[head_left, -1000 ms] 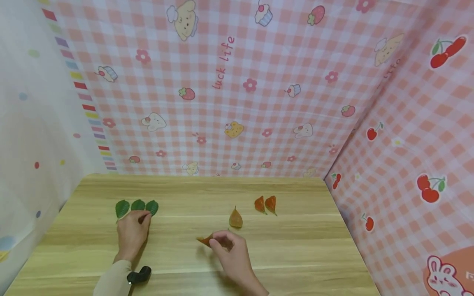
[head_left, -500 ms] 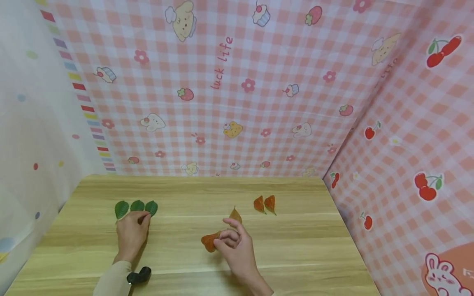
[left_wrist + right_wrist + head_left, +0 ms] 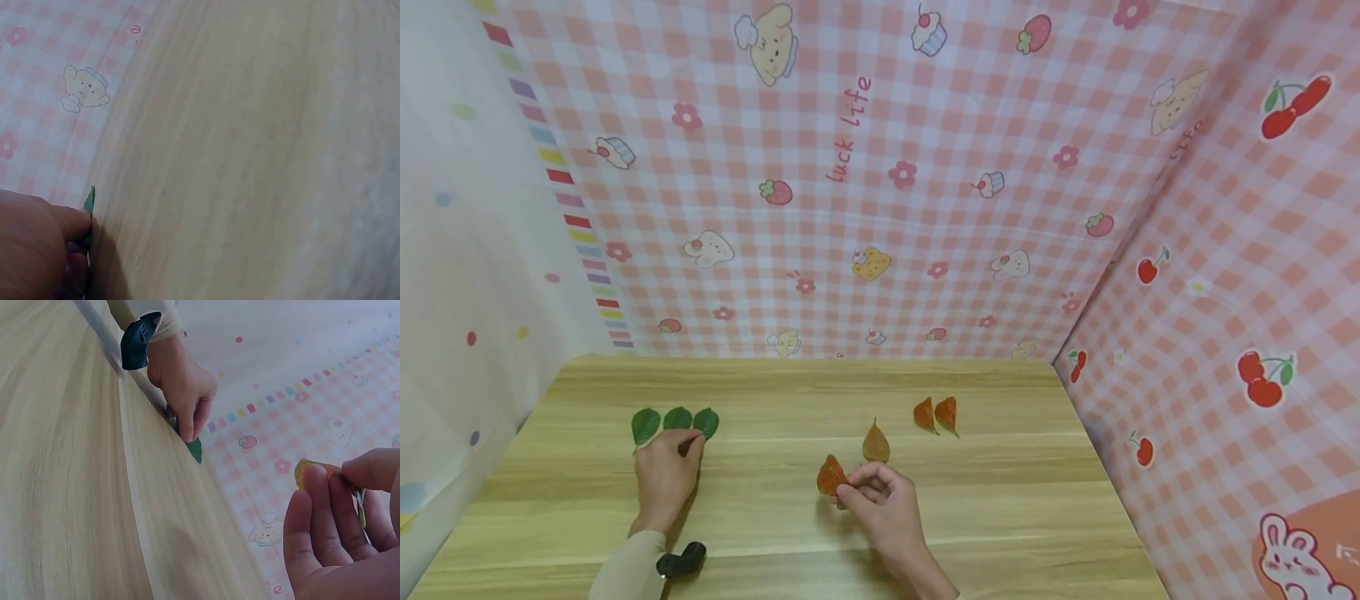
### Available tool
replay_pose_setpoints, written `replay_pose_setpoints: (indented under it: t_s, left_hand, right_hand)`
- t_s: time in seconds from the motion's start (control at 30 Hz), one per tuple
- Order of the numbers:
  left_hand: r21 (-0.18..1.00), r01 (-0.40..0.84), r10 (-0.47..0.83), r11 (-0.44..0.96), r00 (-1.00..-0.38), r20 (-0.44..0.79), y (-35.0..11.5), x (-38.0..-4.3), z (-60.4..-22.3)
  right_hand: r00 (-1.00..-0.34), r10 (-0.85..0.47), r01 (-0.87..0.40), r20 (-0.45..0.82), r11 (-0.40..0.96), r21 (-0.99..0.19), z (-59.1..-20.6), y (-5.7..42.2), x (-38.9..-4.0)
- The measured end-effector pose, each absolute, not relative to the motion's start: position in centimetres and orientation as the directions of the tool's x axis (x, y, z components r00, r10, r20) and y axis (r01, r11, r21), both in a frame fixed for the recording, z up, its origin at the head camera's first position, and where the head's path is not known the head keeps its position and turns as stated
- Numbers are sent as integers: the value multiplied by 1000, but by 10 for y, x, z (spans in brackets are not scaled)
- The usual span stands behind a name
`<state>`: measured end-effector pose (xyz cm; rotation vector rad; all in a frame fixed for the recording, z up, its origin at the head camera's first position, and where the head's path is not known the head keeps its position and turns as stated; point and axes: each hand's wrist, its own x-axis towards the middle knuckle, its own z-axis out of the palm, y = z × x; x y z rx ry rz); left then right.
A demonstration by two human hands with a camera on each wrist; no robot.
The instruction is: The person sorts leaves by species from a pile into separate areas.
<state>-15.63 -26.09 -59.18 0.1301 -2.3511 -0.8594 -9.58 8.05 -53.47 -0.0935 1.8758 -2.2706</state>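
Observation:
My right hand [image 3: 887, 504] pinches an orange-red leaf [image 3: 831, 476] between thumb and fingers, raised over the table. In the right wrist view the leaf [image 3: 303, 472] shows a yellow edge beside the fingers. Just beyond that hand lies a yellow-brown leaf [image 3: 876, 443], stem pointing away. At the left, three green leaves lie in a row: a left one [image 3: 645, 425], a middle one [image 3: 677, 417] and a right one [image 3: 707, 422]. My left hand [image 3: 666, 475] has thumb and fingertip closed on the near end of the right green leaf, low at the table.
Two orange-red leaves, one [image 3: 925, 414] beside the other [image 3: 947, 414], lie at the back right of the wooden table [image 3: 1000, 517]. A pink checked cloth [image 3: 820, 225] hangs behind the table. A black device [image 3: 681, 560] sits at the left wrist.
My right hand has turned the orange-red leaf from nearly edge-on to its broad face, tip now upward, and shifted slightly right. The left hand has stayed at the green leaf.

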Motion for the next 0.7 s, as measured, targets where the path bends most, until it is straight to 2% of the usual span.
replay_pose_setpoints:
  t_s: [0.23,0.5,0.7]
  left_hand:
    - [606,125,-288,786,-793,537,-259,-156,-591]
    - [603,118,-291,789,-792,537,-258,-156,-591]
    - [595,123,-289,794,-786,547,-259,-157,-592]
  right_hand:
    - [-977,-202,109,-74,-165,-980,-536,87,-97]
    - [-974,-215,80,-66,-57,-995,-534,93,-98]
    - [-979,-187,97,-85,-52,-994,-534,99,-101]
